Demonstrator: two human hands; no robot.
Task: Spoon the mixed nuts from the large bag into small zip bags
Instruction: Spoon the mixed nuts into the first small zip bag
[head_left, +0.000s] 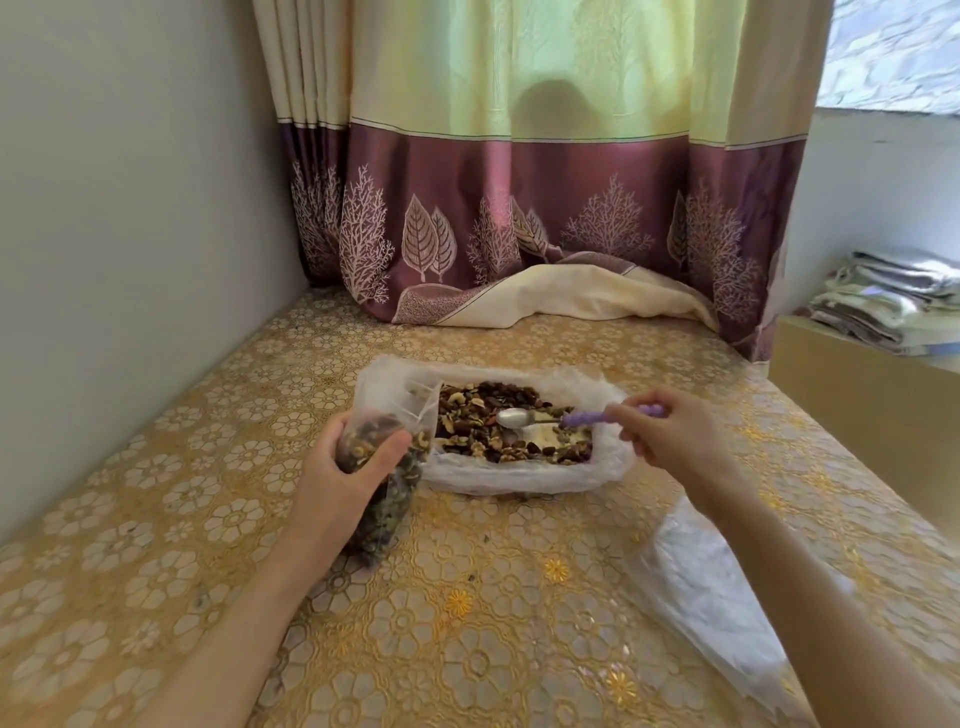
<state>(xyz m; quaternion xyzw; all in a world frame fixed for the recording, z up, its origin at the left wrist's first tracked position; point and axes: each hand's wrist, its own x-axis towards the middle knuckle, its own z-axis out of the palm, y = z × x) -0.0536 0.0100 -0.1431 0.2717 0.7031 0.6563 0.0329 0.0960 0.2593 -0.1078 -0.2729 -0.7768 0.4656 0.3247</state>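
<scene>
Gripping the small zip bag (382, 467) in our left hand (345, 480), fingers and thumb curled round its filled body, we hold it tilted just left of the large bag (519, 473) — its open mouth leaning over that bag's edge. Our right hand (670, 434) pinches the purple handle of the spoon (561, 417), whose empty metal bowl hovers over the mixed nuts (498, 426). The large bag lies open on the gold floral tablecloth (467, 623); a stack of empty clear bags (701, 587) rests under our right forearm — a curtain (519, 208) hangs behind.
</scene>
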